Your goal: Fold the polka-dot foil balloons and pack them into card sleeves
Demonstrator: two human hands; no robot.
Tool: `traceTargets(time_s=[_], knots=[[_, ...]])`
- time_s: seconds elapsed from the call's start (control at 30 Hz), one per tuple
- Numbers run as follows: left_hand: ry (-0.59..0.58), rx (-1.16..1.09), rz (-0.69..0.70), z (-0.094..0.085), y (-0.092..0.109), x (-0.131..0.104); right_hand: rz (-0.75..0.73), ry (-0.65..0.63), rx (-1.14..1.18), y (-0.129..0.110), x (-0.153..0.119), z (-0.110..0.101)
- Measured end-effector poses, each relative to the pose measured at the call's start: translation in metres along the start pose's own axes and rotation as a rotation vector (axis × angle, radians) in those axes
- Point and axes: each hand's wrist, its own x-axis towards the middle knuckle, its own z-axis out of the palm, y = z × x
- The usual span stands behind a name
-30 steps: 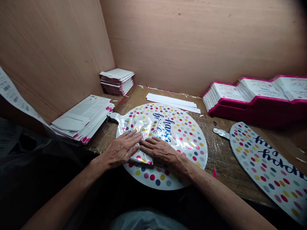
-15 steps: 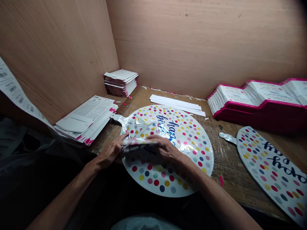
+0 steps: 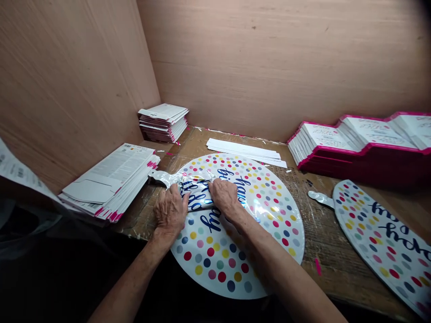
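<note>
Leftmost, a printed label strip (image 3: pixel 18 168) slants down along the left edge of the frame, before a stack of flat white cartons (image 3: pixel 107 184); a smaller stack (image 3: pixel 164 123) stands behind it, upper left of centre. At centre, a folded piece of foil (image 3: pixel 198 193) with blue lettering lies between the person's hands, on a round dotted foil (image 3: pixel 262 197) whose silvery neck (image 3: pixel 161 178) points left, close to the larger stack. Whether fold and round are one sheet cannot be told. Slick foil could spring open or crease askew, the likely cause being uneven pressure between the two sides; the round, overhanging the front of the worktop (image 3: pixel 313 229), might also slide if the forearms drag on it. White paper strips (image 3: pixel 245 151) lie just behind it; pink-edged boxes (image 3: pixel 360 148) fill the upper right, and a second dotted foil (image 3: pixel 380 242) the lower right.

As to pose, the left hand (image 3: pixel 170 211) lies back upward at the fold's left side, its fingers bent forward and its thumb along the foil. The right hand (image 3: pixel 225 195), knuckles raised and fingers curled inward, meets the fold's right side, its forearm crossing the round from the lower right. Both touch the foil; whether either pinches it is hidden.
</note>
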Motion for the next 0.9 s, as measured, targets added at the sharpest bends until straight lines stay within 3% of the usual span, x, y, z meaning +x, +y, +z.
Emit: traceTargets(time_s=[0.1,0.17,0.3,0.47,0.57,0.63,0.77,0.83,0.9], knots=[[0.006,0.019,0.023,0.007,-0.002,0.001,0.021,0.06,-0.039,-0.005,0.019,-0.006],[-0.005,-0.001,0.016,0.008,-0.003,0.003,-0.066,0.077,-0.045,-0.008,0.03,-0.014],[-0.01,-0.125,0.012,0.004,-0.011,0.005,-0.269,-0.05,-0.002,-0.003,0.034,-0.029],[-0.032,-0.478,-0.126,-0.005,-0.014,-0.006,-0.316,-0.072,0.133,0.025,-0.009,-0.03],[-0.192,-0.87,-0.164,-0.004,0.001,-0.014,-0.31,-0.089,0.224,0.034,-0.04,-0.028],[-0.229,-1.03,-0.158,-0.003,0.016,-0.019,-0.277,-0.123,0.201,0.031,-0.054,-0.028],[-0.19,-1.024,-0.105,-0.01,0.041,-0.024,-0.229,-0.101,0.215,0.02,-0.069,-0.025],[-0.201,-0.99,-0.074,-0.019,0.04,-0.024,-0.245,-0.074,0.274,0.023,-0.076,-0.021],[-0.145,-0.862,-0.06,-0.031,0.024,-0.018,-0.264,-0.054,0.333,0.035,-0.084,-0.015]])
